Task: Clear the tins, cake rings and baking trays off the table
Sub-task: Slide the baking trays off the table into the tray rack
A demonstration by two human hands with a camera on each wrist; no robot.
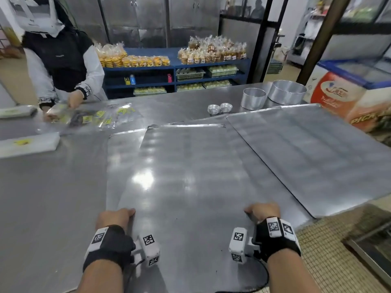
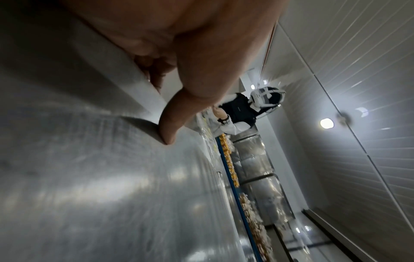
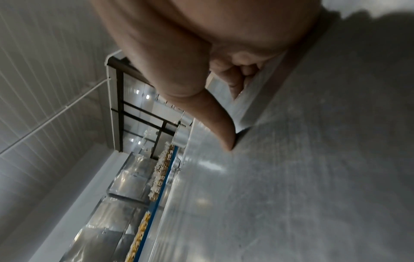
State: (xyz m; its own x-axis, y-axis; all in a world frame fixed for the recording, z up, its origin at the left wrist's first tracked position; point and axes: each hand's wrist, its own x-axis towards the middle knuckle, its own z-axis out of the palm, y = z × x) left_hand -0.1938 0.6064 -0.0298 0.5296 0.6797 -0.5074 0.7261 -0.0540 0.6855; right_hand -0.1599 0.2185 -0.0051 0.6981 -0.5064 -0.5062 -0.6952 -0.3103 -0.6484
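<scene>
Gripping the baking tray (image 1: 186,166) edges — left hand (image 1: 114,217), right hand (image 1: 263,212); freezer (image 1: 338,98) lettering unreadable.

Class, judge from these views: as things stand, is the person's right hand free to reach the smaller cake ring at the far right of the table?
Probably not yet: the right hand grips the near tray edge, far from the smaller cake ring.

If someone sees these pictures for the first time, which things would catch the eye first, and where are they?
Probably the big baking tray in the middle of the steel table, with the left hand and right hand gripping its near edge. Next, two cake rings at the far right, with small tins beside them.
</scene>
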